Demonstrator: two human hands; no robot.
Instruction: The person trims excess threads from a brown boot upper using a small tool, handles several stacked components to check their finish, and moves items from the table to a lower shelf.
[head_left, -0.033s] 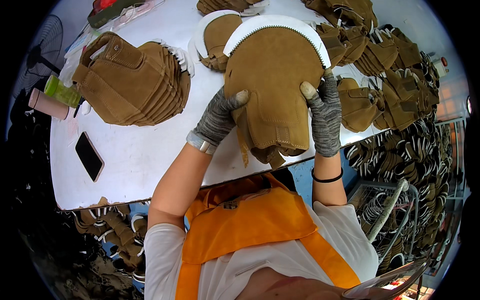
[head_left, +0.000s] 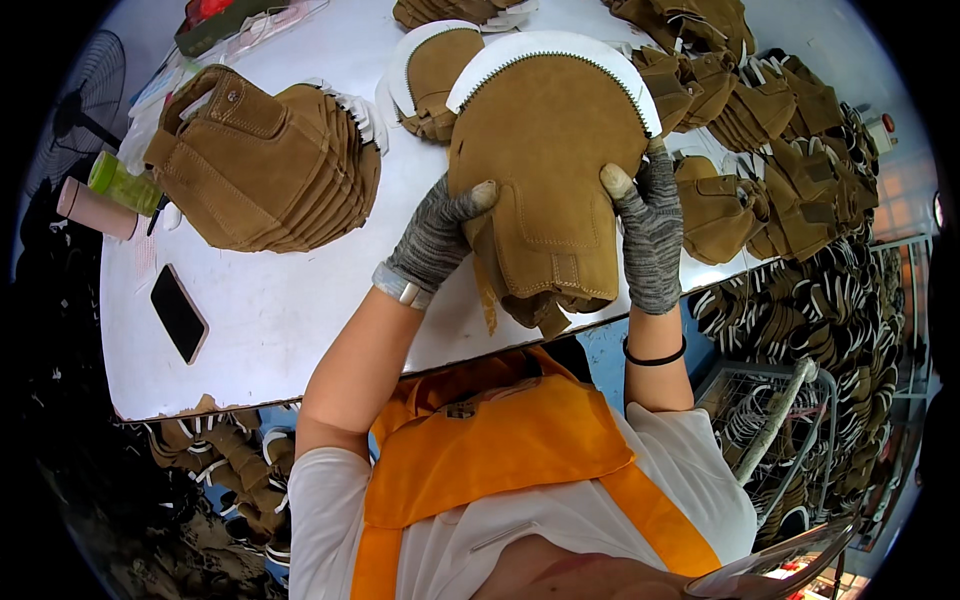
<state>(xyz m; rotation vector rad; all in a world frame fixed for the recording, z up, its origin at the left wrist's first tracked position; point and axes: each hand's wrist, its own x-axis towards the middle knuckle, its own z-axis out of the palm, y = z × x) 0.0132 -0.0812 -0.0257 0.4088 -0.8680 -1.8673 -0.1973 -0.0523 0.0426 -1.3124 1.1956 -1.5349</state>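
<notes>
A brown suede shoe upper point(head_left: 550, 150) is held up over the near side of the table, its rounded end with a white stitched edge pointing away from me. My left hand point(head_left: 440, 222), in a grey knit glove, grips its left side with the thumb on top. On the right side my right hand point(head_left: 645, 225), gloved too, holds it the same way, thumb on the face and fingers behind. A loose strap hangs at the upper's near left. Behind it lie more uppers point(head_left: 445, 75) with white edges. The undersides and most fingertips are hidden.
Left on the white table point(head_left: 270, 330) stands a stack of uppers point(head_left: 270, 165), with a phone point(head_left: 180, 312) nearer me. A pink cup point(head_left: 97, 208), a green cup point(head_left: 122, 182) and a fan point(head_left: 85, 110) are far left. More uppers point(head_left: 755, 110) line the right; a wire basket point(head_left: 770, 430) stands below.
</notes>
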